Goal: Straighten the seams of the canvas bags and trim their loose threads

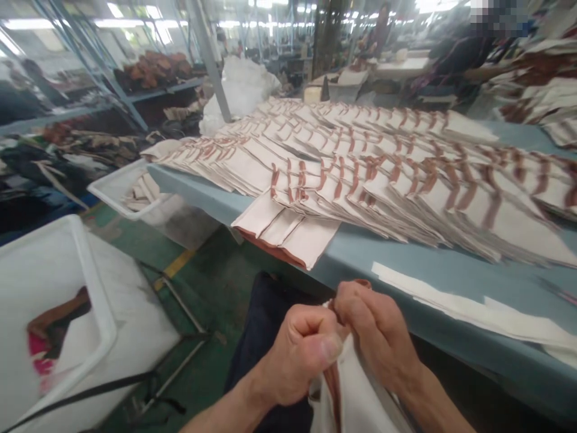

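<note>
Close together in front of my lap, both hands grip one cream panel with brown trim (360, 385); it looks like fabric or leather. My left hand (302, 355) is closed on its upper edge, thumb on top. My right hand (376, 331) is a fist on the same edge, just right of the left one. A bit of brown material pokes out above the right knuckles. The panel hangs down out of the frame, and its gripped part is hidden by my fingers. Beyond my hands, a similar cream panel with brown lining (288, 234) juts over the table edge.
Overlapping rows of cream panels with brown strips (351, 180) cover much of the blue table (216, 201). White strips (451, 297) lie along its near edge. A white bin (135, 325) stands at left, with another white tub (112, 201) behind it. Blue shelving holds brown pieces (155, 69).
</note>
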### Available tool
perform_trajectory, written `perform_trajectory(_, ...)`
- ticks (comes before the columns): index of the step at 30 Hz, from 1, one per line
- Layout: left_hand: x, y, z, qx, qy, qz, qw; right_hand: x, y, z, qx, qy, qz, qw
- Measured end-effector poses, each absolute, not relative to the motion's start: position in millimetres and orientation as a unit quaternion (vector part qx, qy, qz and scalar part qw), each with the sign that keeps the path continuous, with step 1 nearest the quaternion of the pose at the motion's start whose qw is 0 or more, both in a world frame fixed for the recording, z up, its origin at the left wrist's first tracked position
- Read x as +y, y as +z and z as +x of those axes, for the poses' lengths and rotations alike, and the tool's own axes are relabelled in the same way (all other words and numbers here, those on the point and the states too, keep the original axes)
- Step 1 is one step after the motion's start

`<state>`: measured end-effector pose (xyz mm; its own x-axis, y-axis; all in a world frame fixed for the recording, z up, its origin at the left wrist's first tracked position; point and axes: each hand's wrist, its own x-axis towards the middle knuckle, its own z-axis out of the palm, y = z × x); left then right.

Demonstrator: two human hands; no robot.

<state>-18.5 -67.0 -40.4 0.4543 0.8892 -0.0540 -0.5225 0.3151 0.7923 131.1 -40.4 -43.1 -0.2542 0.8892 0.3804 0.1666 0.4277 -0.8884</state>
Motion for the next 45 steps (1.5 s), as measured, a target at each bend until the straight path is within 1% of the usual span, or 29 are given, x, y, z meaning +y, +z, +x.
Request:
perform_trajectory(3,-61.3,-34.4,-27.5,0.246,0.487,0.386,0.744,-36.7,-35.0,138.0,-0.676,0.356,-0.394,0.511)
perform_trajectory(5,-53.4,-33.6,-34.2,0.258,0.505,0.394,0.723,-35.9,-34.1,145.7,-0.659,0.360,-0.421,0.509)
perform_trajectory(7,-45.3,-35.0,-40.0,0.272,0.505,0.409,0.709,-38.8,-37.0,155.2,-0.647,0.405,-0.445,0.469)
perform_trajectory(12,-35.1,-42.4,-46.9,0.269,0.479,0.450,0.704,-58.7,-52.5,173.9,-0.616,0.526,-0.489,0.324)
perform_trajectory(15,-34.1,-45.2,-47.5,0.256,0.457,0.480,0.704,-67.7,-60.1,176.0,-0.608,0.548,-0.499,0.286)
perform_trajectory(19,-36.6,-39.3,-48.8,0.212,0.405,0.561,0.690,-70.0,-63.2,174.2,-0.611,0.529,-0.500,0.310)
perform_trajectory(23,-43.2,-25.0,-47.5,0.198,0.383,0.654,0.621,-72.8,-57.6,174.1,-0.618,0.525,-0.480,0.336)
perform_trajectory(26,-49.4,-14.9,-42.6,0.187,0.390,0.682,0.589,-80.2,-52.0,173.5,-0.626,0.519,-0.473,0.340)
perform_trajectory(30,-52.4,-5.4,-35.1,0.143,0.397,0.683,0.596,-89.8,-49.6,172.2,-0.609,0.535,-0.461,0.361)
perform_trajectory(33,-45.2,-1.8,-33.8,0.125,0.386,0.676,0.615,-92.2,-48.2,178.1,-0.586,0.524,-0.487,0.382)
perform_trajectory(35,-35.1,-2.3,-35.6,0.154,0.362,0.677,0.621,-92.4,-44.8,187.3,-0.558,0.490,-0.524,0.417)
perform_trajectory(37,-22.0,-5.4,-38.2,0.224,0.318,0.690,0.610,-92.7,-39.3,198.5,-0.520,0.453,-0.562,0.457)
perform_trajectory(39,-8.6,-10.0,-40.3,0.286,0.266,0.700,0.598,-93.6,-33.0,208.4,-0.498,0.420,-0.589,0.478)
perform_trajectory(43,10.7,-17.0,-40.3,0.274,0.218,0.705,0.617,-93.1,-26.5,219.4,-0.512,0.371,-0.612,0.474)
perform_trajectory(45,16.5,-18.5,-37.5,0.264,0.201,0.690,0.644,-90.1,-27.0,223.6,-0.514,0.355,-0.619,0.476)
